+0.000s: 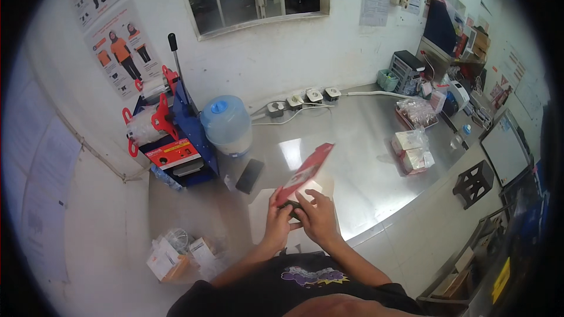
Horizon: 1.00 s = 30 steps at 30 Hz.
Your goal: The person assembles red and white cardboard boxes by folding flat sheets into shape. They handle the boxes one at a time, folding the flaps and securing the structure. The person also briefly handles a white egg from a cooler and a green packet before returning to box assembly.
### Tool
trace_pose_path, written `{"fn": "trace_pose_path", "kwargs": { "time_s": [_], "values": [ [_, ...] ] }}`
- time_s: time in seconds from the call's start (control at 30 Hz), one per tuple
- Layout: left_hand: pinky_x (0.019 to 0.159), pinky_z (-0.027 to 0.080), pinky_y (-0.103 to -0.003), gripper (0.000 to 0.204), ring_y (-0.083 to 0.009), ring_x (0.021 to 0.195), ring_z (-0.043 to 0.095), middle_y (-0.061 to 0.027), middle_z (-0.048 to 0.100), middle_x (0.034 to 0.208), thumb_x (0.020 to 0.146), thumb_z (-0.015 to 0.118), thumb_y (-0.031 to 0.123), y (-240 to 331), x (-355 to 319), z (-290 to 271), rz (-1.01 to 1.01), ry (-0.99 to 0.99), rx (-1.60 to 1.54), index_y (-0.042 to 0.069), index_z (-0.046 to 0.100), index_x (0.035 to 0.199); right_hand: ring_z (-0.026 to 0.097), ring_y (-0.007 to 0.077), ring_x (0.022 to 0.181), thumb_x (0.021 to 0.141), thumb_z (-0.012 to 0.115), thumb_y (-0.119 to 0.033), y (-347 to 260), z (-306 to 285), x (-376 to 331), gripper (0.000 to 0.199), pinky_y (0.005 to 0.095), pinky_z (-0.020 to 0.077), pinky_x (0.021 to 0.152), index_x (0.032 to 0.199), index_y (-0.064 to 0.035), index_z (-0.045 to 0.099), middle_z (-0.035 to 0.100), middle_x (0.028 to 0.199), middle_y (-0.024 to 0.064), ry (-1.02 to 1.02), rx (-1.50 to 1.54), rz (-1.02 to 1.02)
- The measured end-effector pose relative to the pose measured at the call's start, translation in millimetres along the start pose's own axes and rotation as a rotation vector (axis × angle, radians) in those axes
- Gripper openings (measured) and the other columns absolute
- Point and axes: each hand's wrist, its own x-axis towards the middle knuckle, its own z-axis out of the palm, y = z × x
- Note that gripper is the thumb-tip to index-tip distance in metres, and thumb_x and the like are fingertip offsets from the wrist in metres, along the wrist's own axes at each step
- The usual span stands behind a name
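Close to my body, a red-and-white piece of packaging (310, 167), like a flat carton or its lid, tilts up and to the right between my hands. My left hand (277, 222) is closed around its lower left end. On the other side, my right hand (320, 218) has curled fingers and a thumb against its lower part, where a pale surface shows. A small dark item (290, 204) lies between the thumbs; its kind is too covered to tell. Under the hands, a pale sheet or board (259, 210) rests on the metal table (358, 164).
A dark phone (249, 176) lies left of the hands, near a blue water jug (227, 126) and a blue-and-red lever machine (182, 152). Wrapped packs (413, 151) sit at right. Sockets (295, 102) line the wall; plastic-wrapped boxes (170, 261) are lower left.
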Motion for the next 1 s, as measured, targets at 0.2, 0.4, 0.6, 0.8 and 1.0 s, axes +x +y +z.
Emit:
{"fn": "trace_pose_path", "kwargs": {
  "time_s": [0.2,0.4,0.6,0.8,1.0],
  "values": [
    [0.074,0.061,-0.05,0.067,-0.0276,0.116,0.054,-0.0142,0.04,0.138,0.097,0.052,0.019,-3.9,5.1,-12.7,-0.052,0.033,0.046,0.024,0.011,0.15,0.05,0.0366,0.119,0.089,0.063,-0.022,9.6,6.0,-12.8,0.056,0.0468,0.0359,0.101,0.139,0.0007,0.047,0.048,0.138,0.022,-0.036,0.188,-0.006],
    [0.069,0.062,-0.053,0.074,-0.0341,0.12,0.054,-0.0135,0.041,0.143,0.09,0.055,0.026,8.9,0.6,-47.9,-0.362,-0.295,-0.017,0.022,0.015,0.151,0.041,0.0368,0.133,0.09,0.065,-0.018,52.5,-23.5,-2.3,0.077,0.0455,0.0348,0.108,0.151,0.001,0.023,0.035,0.149,0.0256,0.187,0.545,0.675],
    [0.06,0.061,-0.048,0.079,-0.0352,0.107,0.062,-0.0165,0.047,0.135,0.088,0.055,0.03,-4.8,15.3,-98.7,-0.535,-0.46,-0.138,0.018,0.014,0.154,0.054,0.0253,0.119,0.087,0.068,-0.011,59.1,-47.8,2.2,0.079,0.0362,0.0443,0.1,0.15,-0.0001,0.021,0.047,0.136,0.021,0.298,1.105,0.863],
    [0.079,0.056,-0.053,0.074,-0.0369,0.117,0.056,-0.0218,0.047,0.136,0.094,0.049,0.044,19.9,15.9,-85.9,-0.483,-0.414,0.204,0.01,0.019,0.152,0.066,0.0169,0.086,0.087,0.068,-0.007,65.5,-48.4,0.0,0.047,0.0297,0.0541,0.077,0.129,0.0025,0.05,0.067,0.099,0.0108,0.326,1.188,0.823],
    [0.109,0.039,-0.048,0.068,-0.0366,0.128,0.047,-0.0236,0.044,0.14,0.101,0.037,0.054,13.4,29.3,-59.3,0.005,-0.049,-0.501,0.002,0.032,0.144,0.066,0.0163,0.09,0.093,0.064,-0.015,68.8,-35.5,-6.9,0.033,0.0302,0.0531,0.079,0.119,0.0037,0.056,0.068,0.101,0.0106,0.394,1.25,0.878]
  ]
}}
